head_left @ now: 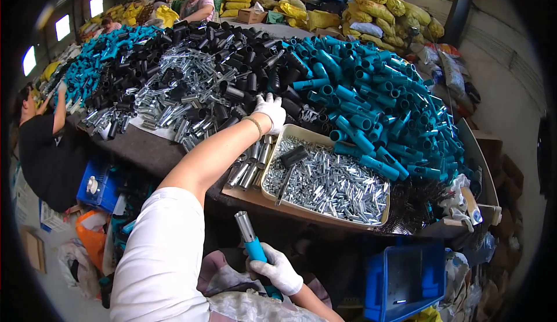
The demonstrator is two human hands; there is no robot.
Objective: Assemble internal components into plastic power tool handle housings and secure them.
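The left hand (270, 110), in a white glove, is reaching out over the desk (145, 148) and resting on the heap of black tubes (243, 84) just beyond the tray of small silver sleeves (325, 180); whether its fingers are closing on anything I cannot tell. The right hand (277, 271) is gripping a blue tube with a silver end (250, 242), tightly wrapped, low near the lap
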